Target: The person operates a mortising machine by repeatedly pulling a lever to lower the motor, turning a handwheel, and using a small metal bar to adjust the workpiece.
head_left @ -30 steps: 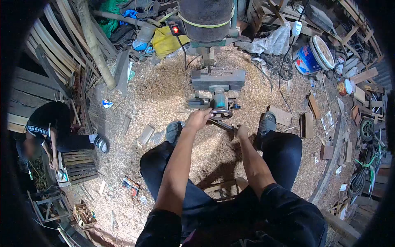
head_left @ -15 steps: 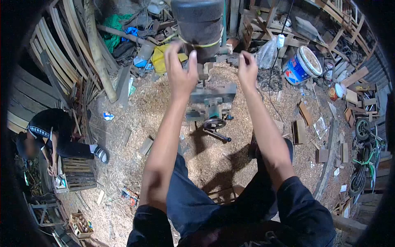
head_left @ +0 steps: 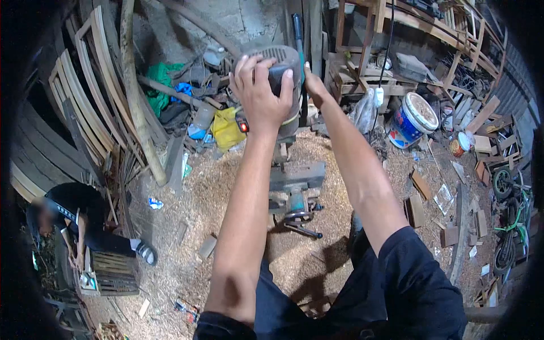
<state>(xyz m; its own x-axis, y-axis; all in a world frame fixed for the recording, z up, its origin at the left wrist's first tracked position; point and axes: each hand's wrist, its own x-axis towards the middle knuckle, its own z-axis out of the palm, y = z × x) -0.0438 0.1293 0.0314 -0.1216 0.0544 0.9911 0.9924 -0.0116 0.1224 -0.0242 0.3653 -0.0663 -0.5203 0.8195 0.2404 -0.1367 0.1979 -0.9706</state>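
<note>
A standing machine with a dark, vented motor housing (head_left: 277, 55) rises in front of me. My left hand (head_left: 258, 90) lies over the housing's top and near side with its fingers spread. Beside the housing's right side is my right hand (head_left: 315, 86), thumb up, close to a teal lever (head_left: 299, 42) with a black grip; its other fingers are hidden, so whether it grips the lever does not show. A small switch (head_left: 243, 126) glows red at the housing's left. Lower down are the machine's grey metal table (head_left: 297, 177) and a handwheel (head_left: 298, 217).
Wood shavings (head_left: 181, 255) cover the floor. At left, a person (head_left: 79, 218) bends over a slatted crate (head_left: 115, 271); curved wooden pieces (head_left: 68, 90) lean behind. A paint bucket (head_left: 413, 120), wood offcuts (head_left: 416, 211) and a small bike (head_left: 504, 226) are at right.
Both hands, raised apart in front of the machine before, have reached forward to the housing and its right side. The view has tilted up, bringing the housing's top and the lever into sight.
</note>
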